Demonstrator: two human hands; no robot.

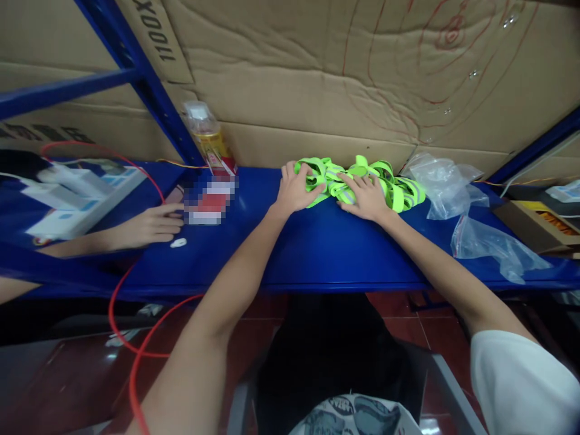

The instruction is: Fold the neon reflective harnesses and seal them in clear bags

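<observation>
A tangled heap of neon yellow-green reflective straps with grey stripes lies at the back of the blue shelf, against the cardboard. My left hand rests at the heap's left end, thumb apart from the fingers, which bend over the straps. Across the middle of the heap lies my right hand, its fingers spread and touching the straps. Neither hand lifts anything off the shelf. The strap parts beneath my palms are hidden.
Another person's hand reaches in from the left, near a blurred-out red and white item. Behind it stand a bottle and a power strip. Clear plastic bags and an open carton are at right. A red hose hangs at left.
</observation>
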